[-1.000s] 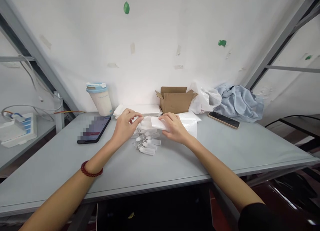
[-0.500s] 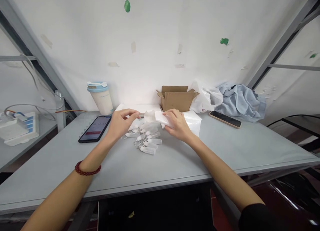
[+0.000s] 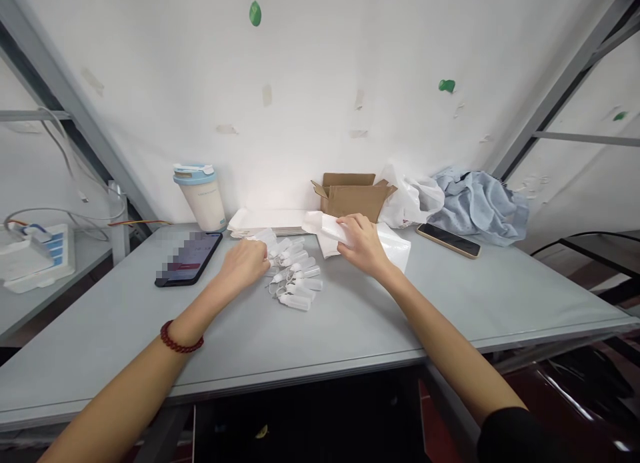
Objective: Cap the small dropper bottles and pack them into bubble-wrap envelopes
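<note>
My left hand [image 3: 246, 263] is curled, its fingers closed at the left edge of a pile of several small clear plastic bottles [image 3: 296, 276] lying in the middle of the grey table [image 3: 320, 323]; what the fingers pinch is too small to name. My right hand [image 3: 361, 244] grips a white plastic bag [image 3: 324, 228], held just above a stack of white bags [image 3: 397, 249] to the right of the pile.
A black phone [image 3: 187, 258] lies at left, near a white cup with a blue lid [image 3: 201, 196]. Behind the pile sit flat white sheets [image 3: 273, 221], an open cardboard box [image 3: 351, 196], a white plastic bag [image 3: 413, 197], a blue cloth [image 3: 480, 203] and a second phone [image 3: 447, 240].
My left hand dropped from the bag onto the left edge of the bottle pile and closed. My right hand carried the white bag up and to the right, away from the bottles.
</note>
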`<state>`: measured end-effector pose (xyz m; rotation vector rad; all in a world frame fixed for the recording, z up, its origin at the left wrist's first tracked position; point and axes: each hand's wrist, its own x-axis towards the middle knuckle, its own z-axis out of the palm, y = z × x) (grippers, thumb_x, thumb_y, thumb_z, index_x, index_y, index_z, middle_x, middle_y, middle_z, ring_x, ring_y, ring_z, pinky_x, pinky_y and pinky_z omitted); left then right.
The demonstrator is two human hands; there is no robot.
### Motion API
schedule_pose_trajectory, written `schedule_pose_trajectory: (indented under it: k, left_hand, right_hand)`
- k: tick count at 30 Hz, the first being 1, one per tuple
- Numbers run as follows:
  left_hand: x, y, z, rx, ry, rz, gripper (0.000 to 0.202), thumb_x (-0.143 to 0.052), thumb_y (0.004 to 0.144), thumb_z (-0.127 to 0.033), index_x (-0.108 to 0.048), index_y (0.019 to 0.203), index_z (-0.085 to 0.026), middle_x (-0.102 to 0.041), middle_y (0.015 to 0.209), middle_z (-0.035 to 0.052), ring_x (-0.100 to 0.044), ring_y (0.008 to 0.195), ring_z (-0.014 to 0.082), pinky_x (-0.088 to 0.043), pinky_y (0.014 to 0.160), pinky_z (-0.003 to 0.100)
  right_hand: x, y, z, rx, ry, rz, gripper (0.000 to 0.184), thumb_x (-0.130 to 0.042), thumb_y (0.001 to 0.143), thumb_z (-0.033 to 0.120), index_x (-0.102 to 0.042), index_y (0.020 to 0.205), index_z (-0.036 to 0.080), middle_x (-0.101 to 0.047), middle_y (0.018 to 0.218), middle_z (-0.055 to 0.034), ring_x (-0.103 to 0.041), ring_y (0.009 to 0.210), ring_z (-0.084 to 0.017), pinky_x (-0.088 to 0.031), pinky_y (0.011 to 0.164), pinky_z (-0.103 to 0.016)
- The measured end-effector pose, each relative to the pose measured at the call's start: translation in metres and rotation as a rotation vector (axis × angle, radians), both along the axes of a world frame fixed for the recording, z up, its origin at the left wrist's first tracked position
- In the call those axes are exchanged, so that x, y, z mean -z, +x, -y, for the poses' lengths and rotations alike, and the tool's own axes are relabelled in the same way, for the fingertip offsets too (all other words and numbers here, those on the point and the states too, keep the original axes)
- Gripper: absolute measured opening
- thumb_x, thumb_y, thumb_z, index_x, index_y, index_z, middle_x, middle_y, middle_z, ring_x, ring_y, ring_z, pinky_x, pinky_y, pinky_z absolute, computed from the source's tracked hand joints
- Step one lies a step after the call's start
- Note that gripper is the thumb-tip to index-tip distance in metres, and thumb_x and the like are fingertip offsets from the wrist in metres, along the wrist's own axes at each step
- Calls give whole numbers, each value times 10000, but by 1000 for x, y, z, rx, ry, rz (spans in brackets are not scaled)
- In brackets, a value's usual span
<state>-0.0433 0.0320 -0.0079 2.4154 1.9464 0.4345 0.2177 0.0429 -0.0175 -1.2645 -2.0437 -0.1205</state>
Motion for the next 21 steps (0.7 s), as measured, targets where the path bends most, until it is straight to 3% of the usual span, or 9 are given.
schedule_pose_trajectory:
  k: [4, 8, 12, 21]
  left_hand:
    - [-9, 2, 4, 7, 10, 109, 162, -474, 656, -222, -565, 522, -211, -625, 571, 54, -557, 563, 219, -326, 508, 284]
    - [-27, -2, 8, -69, 183, 389, 195, -484, 714, -296, -632, 631, -201, -655, 642, 31, -575, 643, 208, -391, 591, 285]
    - [-38, 1, 15, -14, 214, 663, 243, -523, 749, -391, -665, 723, -195, -678, 726, 10, -566, 663, 177, -424, 610, 264]
    - [-27, 16, 16, 118, 53, 699, 250, -592, 738, -408, -700, 730, -183, -696, 790, 36, -564, 677, 173, -430, 615, 278]
  right_hand:
    - [1, 0, -1, -13, -12, -2, 428, -530, 684, 157, -524, 1110, 197, -540, 1107, -110, -482, 1039, -277, -359, 886, -437]
    - [1, 0, 0, -33, -28, 10, 437, -532, 683, 155, -526, 1118, 201, -541, 1103, -108, -482, 1031, -279, -362, 883, -437]
    - [0, -1, 2, -61, -50, 43, 446, -528, 691, 159, -516, 1135, 198, -537, 1119, -111, -479, 1035, -280, -367, 875, -432]
    - [0, -13, 14, -193, -10, 67, 459, -544, 691, 157, -500, 1146, 205, -524, 1122, -105, -481, 1039, -263, -375, 890, -413]
